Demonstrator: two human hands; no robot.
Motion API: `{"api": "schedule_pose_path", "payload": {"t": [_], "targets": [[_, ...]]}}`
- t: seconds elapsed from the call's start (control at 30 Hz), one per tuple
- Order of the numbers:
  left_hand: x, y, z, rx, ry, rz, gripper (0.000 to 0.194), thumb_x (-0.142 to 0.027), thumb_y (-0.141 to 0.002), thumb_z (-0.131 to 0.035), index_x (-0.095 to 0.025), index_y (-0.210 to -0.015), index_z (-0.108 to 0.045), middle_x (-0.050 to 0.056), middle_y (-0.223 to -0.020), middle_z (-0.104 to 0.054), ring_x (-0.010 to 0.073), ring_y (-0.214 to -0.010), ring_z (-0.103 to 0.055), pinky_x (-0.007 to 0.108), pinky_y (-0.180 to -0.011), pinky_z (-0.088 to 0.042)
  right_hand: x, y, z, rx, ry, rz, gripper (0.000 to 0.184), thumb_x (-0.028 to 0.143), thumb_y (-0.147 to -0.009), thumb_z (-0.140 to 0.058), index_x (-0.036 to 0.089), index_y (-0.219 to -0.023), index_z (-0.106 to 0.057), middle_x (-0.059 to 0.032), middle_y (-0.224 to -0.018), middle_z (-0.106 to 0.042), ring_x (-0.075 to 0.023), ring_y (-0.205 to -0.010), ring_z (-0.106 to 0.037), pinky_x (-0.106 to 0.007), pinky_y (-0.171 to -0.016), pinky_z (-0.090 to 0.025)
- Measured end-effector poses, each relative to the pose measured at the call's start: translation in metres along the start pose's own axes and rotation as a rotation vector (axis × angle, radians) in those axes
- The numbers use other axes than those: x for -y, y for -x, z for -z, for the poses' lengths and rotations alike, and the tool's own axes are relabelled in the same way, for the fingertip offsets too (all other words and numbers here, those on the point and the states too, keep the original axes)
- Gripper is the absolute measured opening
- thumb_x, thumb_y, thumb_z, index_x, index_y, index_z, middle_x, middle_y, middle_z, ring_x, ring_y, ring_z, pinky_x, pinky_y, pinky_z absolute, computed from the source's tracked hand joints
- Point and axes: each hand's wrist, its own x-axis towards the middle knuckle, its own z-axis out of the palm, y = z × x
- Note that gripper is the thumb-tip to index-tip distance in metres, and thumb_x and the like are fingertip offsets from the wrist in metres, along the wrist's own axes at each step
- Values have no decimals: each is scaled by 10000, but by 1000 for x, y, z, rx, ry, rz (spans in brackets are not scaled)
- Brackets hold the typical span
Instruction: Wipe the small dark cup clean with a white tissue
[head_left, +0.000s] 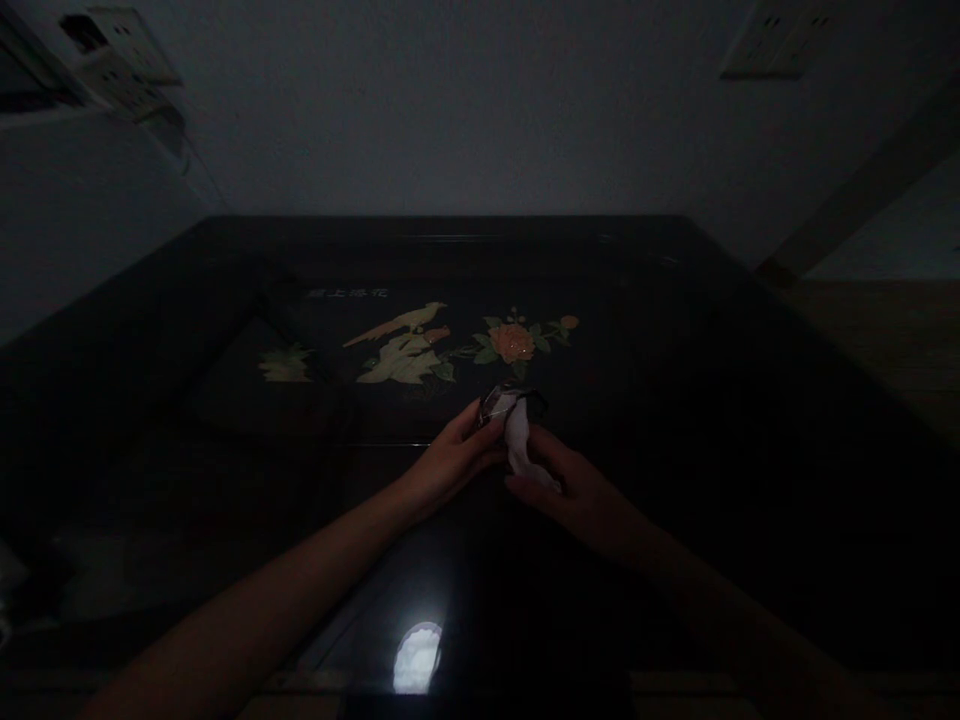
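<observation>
Over the middle of a dark glossy table, my left hand [459,447] is closed around one side of what looks like a pair of dark-framed glasses [537,404]. A crumpled white cloth or tissue [519,438] lies against the lens area and hangs down between my hands. My right hand [559,478] pinches the lower end of this white piece between thumb and fingers. Dim light hides the finer parts of the frame and the far fingertips.
The black table [675,330] carries an inlaid picture of a bird [405,322] and an orange flower [513,342]. A bright lamp reflection [418,657] shows on its near surface. Behind stands a pale wall [450,110] with sockets [780,38] at right and upper left.
</observation>
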Motion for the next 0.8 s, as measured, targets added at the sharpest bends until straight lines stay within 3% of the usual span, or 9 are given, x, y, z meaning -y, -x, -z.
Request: {"api": "schedule_pose_path", "payload": {"t": [0.1,0.2,0.57,0.8], "targets": [[2,-1,2,10,-3,-1,360,-314,-772,-693,-198,-1102,-611,65,-1104,-642,210,-1021,-600,315,-885,-469,2,0,-3,-39,-85,-26,456,307,-887,-515,180,-1320,-445,-102,-1309,-561,-241,-1211,-528,-376,-987,-450],[3,-2,3,20,-2,-10,338,-312,-793,-673,-214,-1110,-610,57,-1107,-643,204,-1024,-601,307,-876,-475,-3,1,-8,-75,-15,-5,426,295,-873,-542,185,-1280,-482,-102,-1270,-587,-239,-1177,-553,-372,-976,-461],[2,-2,3,40,19,-10,324,-293,-817,-646,-225,-1133,-614,70,-1180,-623,220,-1096,-571,359,-946,-448,-17,-4,2,-38,787,235,380,174,-875,-521,141,-1253,-541,-154,-1242,-608,-272,-1146,-571,-446,-948,-493],[2,-1,2,52,-18,-11,352,-299,-807,-656,-244,-1151,-607,69,-1245,-590,229,-1116,-558,348,-917,-460,-20,-3,3,-48,969,254,386,127,-893,-483,155,-1273,-542,-143,-1314,-566,-275,-1245,-496,-495,-1034,-403]]}}
